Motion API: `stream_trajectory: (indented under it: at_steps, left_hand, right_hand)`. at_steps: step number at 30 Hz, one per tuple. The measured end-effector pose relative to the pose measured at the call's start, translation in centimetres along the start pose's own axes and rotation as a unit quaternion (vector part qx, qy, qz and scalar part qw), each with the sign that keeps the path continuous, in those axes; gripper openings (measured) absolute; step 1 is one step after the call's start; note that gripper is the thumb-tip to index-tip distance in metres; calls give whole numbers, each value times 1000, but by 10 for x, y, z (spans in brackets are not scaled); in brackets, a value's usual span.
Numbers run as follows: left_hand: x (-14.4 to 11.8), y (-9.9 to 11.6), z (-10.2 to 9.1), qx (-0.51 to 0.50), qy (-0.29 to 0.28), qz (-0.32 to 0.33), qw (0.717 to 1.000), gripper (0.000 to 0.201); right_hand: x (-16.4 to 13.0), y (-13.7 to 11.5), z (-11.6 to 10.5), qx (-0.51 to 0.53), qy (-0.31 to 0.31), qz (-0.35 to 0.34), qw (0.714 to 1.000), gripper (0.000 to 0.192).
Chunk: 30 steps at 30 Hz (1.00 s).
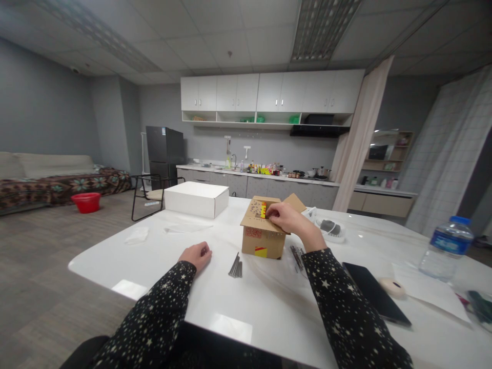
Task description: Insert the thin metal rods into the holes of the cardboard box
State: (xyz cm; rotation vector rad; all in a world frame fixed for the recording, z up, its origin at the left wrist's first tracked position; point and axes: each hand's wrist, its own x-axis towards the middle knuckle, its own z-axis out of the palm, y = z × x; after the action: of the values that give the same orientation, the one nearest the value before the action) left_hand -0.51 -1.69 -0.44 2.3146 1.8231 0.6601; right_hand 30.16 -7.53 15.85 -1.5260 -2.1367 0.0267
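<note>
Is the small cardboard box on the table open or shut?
Partly open. On the cardboard box, one flap sticks up at the far side, while the right hand rests on the near flap, which lies flat.

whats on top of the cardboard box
The right hand rests on the closed flaps of the cardboard box, fingertips at a red and yellow label. The inside is hidden by the flaps.

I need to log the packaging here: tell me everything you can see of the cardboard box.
The cardboard box is small, brown and corrugated, with red and yellow print on its front and top. It stands upright on the white table. One flap juts up at the back right. The right hand rests on its top; the left hand lies apart.
</note>
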Motion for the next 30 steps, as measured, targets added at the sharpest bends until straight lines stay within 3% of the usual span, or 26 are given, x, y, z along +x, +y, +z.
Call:
stream_trajectory:
  at_steps: [12, 30]
  left_hand:
    - [-2, 5, -4, 9, -5, 0, 1000, 20]
    - [-3, 5, -4, -3, -7, -3, 1000, 20]
  right_hand:
    - [2, 6, 2, -21, -3, -25, 999, 20]
    - [2, 6, 3, -28, -21, -3, 999, 24]
